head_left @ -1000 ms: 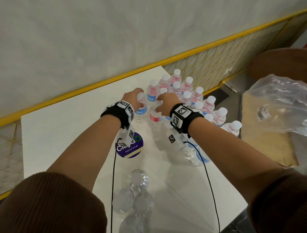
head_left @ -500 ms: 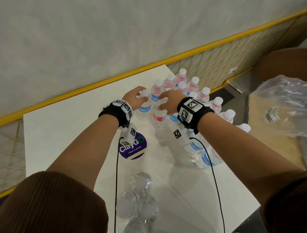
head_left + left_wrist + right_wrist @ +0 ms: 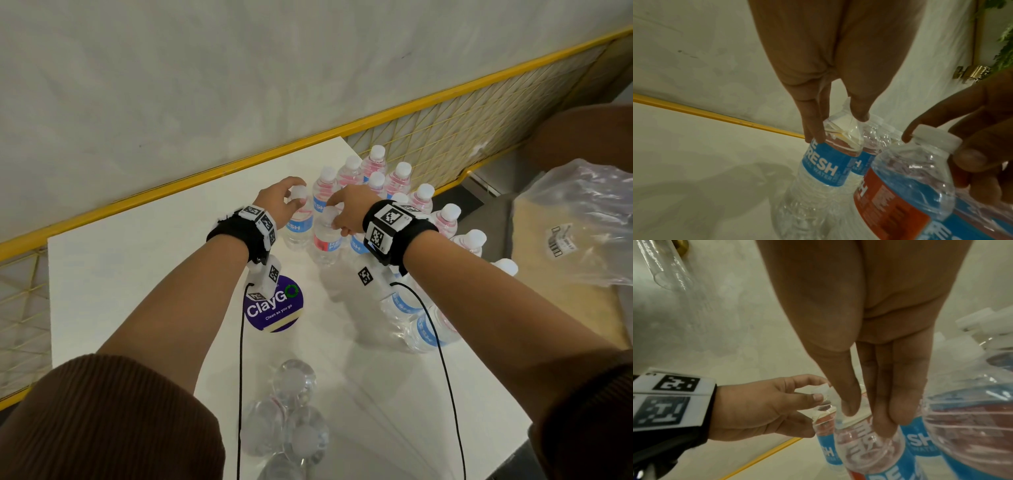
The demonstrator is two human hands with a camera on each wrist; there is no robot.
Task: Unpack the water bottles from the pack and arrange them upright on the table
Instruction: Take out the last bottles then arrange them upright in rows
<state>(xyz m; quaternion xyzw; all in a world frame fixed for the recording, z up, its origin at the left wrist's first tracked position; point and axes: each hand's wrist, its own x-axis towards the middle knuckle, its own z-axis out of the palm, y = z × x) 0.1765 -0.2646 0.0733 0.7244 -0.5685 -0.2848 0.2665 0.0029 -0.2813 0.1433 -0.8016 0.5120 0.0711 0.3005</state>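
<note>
At the far side of the white desk (image 3: 144, 274), up around twelve o'clock, both hands are working the bottle cluster. The left hand (image 3: 277, 202) is pinching the white cap and neck of an upright clear plastic water bottle with a blue label (image 3: 298, 224), thumb on one side, fingers curling down the other; the wrist view is showing those fingertips (image 3: 813, 129) reaching the label's top edge. Just beside it, at three o'clock, the right hand (image 3: 349, 212) is gripping the capped neck of a second upright clear bottle with a red-and-blue label (image 3: 325, 243), fingers clamped around the top. Both bottles are standing on the desk, close together.

Behind them, from one to three o'clock, a group of upright white-capped bottles (image 3: 397, 181) is standing along the desk's far corner. At four o'clock, clear bottles lying on their sides (image 3: 421, 329) are resting near the right forearm. Down at six o'clock, a bundle of clear bottles seen end-on (image 3: 291, 418) is sitting at the near edge. A round purple sticker (image 3: 274, 306) is lying flat at the centre. Off at three o'clock, a crumpled clear plastic wrap (image 3: 579, 222) is sitting beyond the desk.
</note>
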